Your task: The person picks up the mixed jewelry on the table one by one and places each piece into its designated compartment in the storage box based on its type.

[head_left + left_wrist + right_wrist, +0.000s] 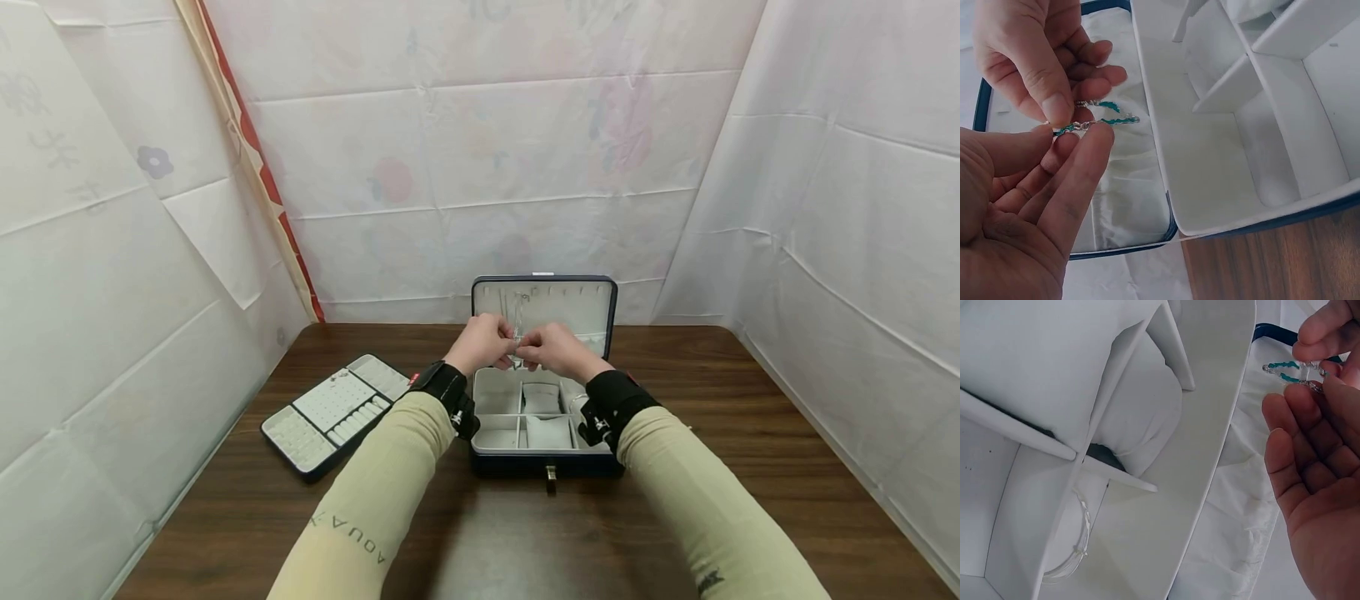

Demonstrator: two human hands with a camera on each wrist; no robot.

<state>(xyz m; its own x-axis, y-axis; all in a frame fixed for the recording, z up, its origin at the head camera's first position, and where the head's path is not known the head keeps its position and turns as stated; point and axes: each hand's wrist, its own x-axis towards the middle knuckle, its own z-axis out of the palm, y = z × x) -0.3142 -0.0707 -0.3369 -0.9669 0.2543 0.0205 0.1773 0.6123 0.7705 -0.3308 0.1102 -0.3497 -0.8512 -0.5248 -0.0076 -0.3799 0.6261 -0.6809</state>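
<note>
A bracelet [1124,119] of teal and silver beads hangs in a loop between both hands. My left hand [1029,200] pinches it between thumb and fingertips. Facing it, my right hand [1322,506] pinches the bracelet close by, so the fingertips of both hands nearly meet. In the head view the left hand [485,340] and right hand [558,350] are raised over the back of an open jewelry box [517,463], in front of its upright lid [573,304]. Fingers partly hide the bracelet's ends.
White dividers split the box into compartments, two holding pale cushions [550,432]. A thin pale loop [1082,540] lies in one compartment. Fine necklaces [517,310] hang inside the lid. Left of the box, a jewelry tray [303,442] with small sections and ring rolls sits on the wooden table [750,433].
</note>
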